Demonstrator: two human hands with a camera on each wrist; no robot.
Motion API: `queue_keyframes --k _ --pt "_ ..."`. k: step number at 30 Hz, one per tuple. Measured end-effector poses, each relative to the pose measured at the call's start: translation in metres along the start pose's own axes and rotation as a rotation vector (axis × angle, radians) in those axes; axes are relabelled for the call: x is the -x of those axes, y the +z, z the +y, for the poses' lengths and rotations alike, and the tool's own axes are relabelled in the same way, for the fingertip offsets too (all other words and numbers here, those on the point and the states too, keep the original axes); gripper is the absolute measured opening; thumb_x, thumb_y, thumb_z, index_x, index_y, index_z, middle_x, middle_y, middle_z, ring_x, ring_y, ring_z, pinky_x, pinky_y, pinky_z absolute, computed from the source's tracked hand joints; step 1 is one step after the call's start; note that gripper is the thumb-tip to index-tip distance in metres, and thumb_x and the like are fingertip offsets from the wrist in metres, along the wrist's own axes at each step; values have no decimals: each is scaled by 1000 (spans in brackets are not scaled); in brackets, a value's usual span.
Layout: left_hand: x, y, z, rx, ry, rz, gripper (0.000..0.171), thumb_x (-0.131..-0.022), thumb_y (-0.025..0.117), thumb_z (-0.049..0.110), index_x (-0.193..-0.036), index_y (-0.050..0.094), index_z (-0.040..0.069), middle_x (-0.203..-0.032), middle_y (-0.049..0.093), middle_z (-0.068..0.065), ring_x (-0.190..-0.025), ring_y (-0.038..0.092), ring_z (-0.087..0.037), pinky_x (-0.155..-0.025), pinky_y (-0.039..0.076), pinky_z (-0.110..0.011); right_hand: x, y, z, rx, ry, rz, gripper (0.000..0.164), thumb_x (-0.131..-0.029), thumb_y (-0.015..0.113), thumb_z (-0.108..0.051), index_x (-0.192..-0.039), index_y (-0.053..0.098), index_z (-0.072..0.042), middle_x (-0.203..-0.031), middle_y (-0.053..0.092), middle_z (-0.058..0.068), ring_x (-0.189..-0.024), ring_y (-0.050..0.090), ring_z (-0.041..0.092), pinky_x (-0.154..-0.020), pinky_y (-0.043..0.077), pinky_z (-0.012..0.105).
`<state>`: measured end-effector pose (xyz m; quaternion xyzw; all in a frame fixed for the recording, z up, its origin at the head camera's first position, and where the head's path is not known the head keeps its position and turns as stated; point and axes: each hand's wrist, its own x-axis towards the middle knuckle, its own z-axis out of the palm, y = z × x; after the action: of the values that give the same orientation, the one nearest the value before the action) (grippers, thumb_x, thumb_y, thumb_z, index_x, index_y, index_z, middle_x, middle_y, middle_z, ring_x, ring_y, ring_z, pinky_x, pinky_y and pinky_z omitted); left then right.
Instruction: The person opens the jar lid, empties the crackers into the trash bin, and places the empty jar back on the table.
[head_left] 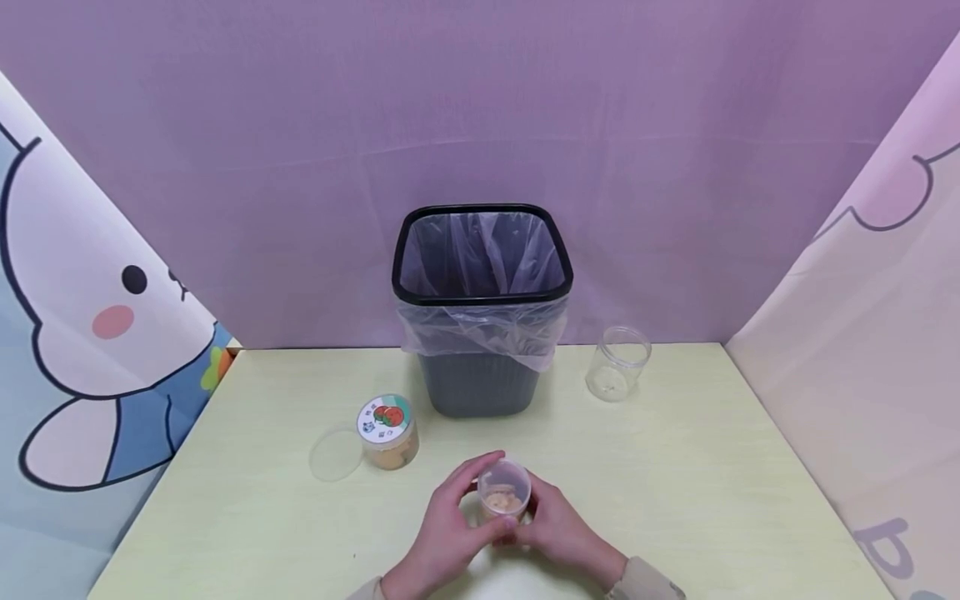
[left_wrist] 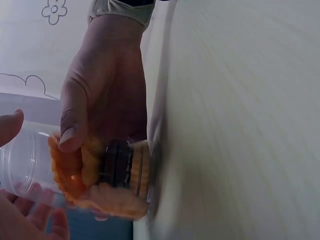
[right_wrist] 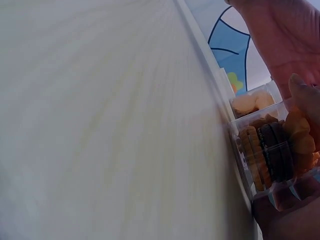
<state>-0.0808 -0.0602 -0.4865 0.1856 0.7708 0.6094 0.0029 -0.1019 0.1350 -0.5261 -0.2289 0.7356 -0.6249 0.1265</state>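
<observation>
On my feed's far left, one clear lid (head_left: 335, 454) lies flat on the table (head_left: 712, 500), just beside a capped jar (head_left: 389, 429) with a tomato picture on top. Next, the left hand (head_left: 450, 523) grasps an open cookie jar (head_left: 504, 475), fingers curled about its left side, thumb across the front. Behind stands a bin (head_left: 480, 387), upright, its liner (head_left: 487, 321) folded over the rim, I'd judge to keep the bag from slipping. The right hand (head_left: 561, 529) clasps the same jar from the right, probably so it stays steady and upright, mouth up, keeping the cookies in. I can't tell whether its base touches the table. Farthest right, another open jar (head_left: 618, 367) stands upright, well apart. I count three jars, two hands, one loose lid, one bin; the held jar's cookies overlap too much to count.
</observation>
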Motion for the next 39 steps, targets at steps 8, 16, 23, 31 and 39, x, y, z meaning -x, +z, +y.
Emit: queue_keyframes --k 8,16,23,31,39 --pt "-9 -12 -3 -21 65 -109 69 -82 84 26 -143 52 23 -140 56 4 -125 54 -22 -98 46 -46 0 -1 2 -7 1 -1 73 -78 86 -17 -141 50 -10 -128 62 8 -119 57 20 -101 43 26" --pt "-28 -34 -3 -8 137 -298 65 -83 83 24 -141 55 21 -138 59 -1 -126 54 -22 -98 46 -43 0 0 1 -9 22 0 75 -73 89 -15 -138 53 -9 -127 62 5 -118 57 19 -100 43 26" --pt "-45 -47 -2 -25 191 -456 65 -82 84 22 -141 55 21 -138 58 6 -126 54 -19 -99 46 -40 0 1 2 6 33 2 78 -71 90 -14 -139 52 -9 -126 63 1 -119 57 19 -100 43 27" --pt "-60 -53 -2 9 193 -621 70 -81 83 16 -144 52 18 -142 55 5 -132 49 -18 -104 43 -44 -1 1 2 -3 25 0 79 -71 89 -14 -141 51 -9 -128 62 2 -121 56 19 -102 42 27" --pt "-62 -53 -4 20 150 -649 71 -79 84 13 -143 53 18 -139 58 5 -128 53 -23 -106 41 -45 -1 0 0 -10 18 -3 81 -71 90 -12 -142 50 -10 -129 62 2 -123 56 19 -103 41 26"
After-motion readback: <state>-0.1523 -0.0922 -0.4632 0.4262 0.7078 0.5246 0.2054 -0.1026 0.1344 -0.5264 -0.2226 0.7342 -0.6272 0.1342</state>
